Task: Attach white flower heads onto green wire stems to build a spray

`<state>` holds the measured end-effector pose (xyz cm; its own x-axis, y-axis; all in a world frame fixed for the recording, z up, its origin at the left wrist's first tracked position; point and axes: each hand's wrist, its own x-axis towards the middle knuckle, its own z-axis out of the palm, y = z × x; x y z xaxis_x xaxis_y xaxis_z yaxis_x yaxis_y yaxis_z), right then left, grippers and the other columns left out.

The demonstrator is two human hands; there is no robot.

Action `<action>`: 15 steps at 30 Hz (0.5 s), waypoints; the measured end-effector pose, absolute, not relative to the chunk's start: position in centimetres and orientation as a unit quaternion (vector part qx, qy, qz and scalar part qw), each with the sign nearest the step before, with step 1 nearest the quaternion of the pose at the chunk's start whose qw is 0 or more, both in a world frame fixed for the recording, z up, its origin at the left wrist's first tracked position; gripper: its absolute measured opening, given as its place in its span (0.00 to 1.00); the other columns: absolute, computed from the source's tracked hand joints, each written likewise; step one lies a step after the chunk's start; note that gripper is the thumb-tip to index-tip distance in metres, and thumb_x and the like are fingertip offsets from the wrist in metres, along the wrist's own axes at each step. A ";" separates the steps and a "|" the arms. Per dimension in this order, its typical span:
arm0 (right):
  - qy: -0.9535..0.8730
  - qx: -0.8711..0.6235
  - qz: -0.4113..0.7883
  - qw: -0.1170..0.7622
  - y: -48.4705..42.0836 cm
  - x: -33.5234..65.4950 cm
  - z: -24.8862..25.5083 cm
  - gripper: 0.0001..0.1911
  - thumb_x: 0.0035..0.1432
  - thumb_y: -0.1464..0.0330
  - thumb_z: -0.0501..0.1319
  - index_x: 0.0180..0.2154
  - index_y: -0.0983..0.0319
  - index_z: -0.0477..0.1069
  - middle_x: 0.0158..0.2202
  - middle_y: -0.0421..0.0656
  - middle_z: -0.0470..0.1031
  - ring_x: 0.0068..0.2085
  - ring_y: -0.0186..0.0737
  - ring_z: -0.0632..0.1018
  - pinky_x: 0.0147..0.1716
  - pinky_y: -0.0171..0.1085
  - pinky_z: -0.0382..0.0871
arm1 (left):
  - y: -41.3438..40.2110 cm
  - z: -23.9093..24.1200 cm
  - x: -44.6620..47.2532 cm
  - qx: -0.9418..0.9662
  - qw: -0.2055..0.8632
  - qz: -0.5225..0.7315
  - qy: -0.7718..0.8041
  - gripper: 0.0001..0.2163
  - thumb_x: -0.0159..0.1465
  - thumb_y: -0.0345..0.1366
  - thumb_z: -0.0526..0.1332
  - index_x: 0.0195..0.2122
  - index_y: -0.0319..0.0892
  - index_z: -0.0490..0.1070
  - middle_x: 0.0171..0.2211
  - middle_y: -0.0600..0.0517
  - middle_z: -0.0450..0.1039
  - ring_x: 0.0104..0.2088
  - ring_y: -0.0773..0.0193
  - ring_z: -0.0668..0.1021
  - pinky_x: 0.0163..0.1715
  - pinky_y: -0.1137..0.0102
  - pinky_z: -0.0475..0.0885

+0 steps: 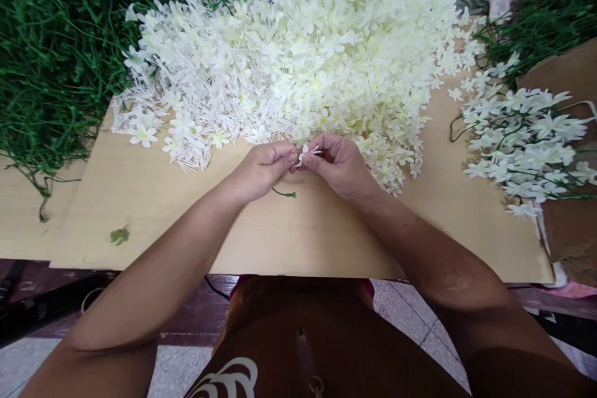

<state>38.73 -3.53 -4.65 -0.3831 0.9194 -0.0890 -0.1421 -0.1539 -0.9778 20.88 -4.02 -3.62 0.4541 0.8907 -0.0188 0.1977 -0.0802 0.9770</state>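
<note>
Over the middle of the table my left hand (267,168) and my right hand (336,163) meet, fingertips pinched close together. Between them shows a small white artificial flower (305,153), its petals poking out from my right fingers. Below my left hand a thin green plastic stem (284,193) sticks out, its upper part hidden by the fingers. Just beyond my hands spreads a large heap of loose white and pale yellow artificial flowers (326,68), many with thin white stalks.
Green plastic stems (56,43) are piled at the left. Finished-looking white flower sprays (536,137) lie at the right beside brown cardboard (566,230). More green stems (555,12) sit behind them. A small green scrap (119,236) rests on the wooden tabletop (186,205).
</note>
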 end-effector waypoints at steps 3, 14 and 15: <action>-0.509 -0.385 0.650 0.412 -3.5 38.6 -4.9 0.23 0.38 0.55 0.78 0.29 0.60 0.71 0.26 0.36 0.76 0.31 0.35 0.79 0.38 0.38 0.77 | -4.2 -3.7 21.0 0.661 0.532 0.329 0.416 0.22 0.65 0.53 0.59 0.22 0.42 0.61 0.21 0.56 0.57 0.27 0.67 0.65 0.25 0.72 0.59; -0.521 -0.404 0.620 0.424 -3.3 38.2 -4.9 0.25 0.38 0.53 0.78 0.26 0.59 0.69 0.26 0.36 0.75 0.30 0.33 0.77 0.35 0.36 0.74 | -4.2 -4.1 21.2 0.663 0.505 0.338 0.437 0.20 0.65 0.49 0.58 0.21 0.42 0.58 0.20 0.56 0.55 0.23 0.69 0.60 0.24 0.71 0.56; -0.518 -0.405 0.623 0.425 -3.4 38.1 -4.7 0.25 0.38 0.52 0.77 0.27 0.59 0.69 0.26 0.36 0.75 0.30 0.33 0.78 0.36 0.37 0.76 | -4.2 -4.1 21.3 0.658 0.507 0.343 0.438 0.20 0.65 0.48 0.58 0.21 0.42 0.58 0.20 0.56 0.55 0.23 0.69 0.60 0.24 0.71 0.56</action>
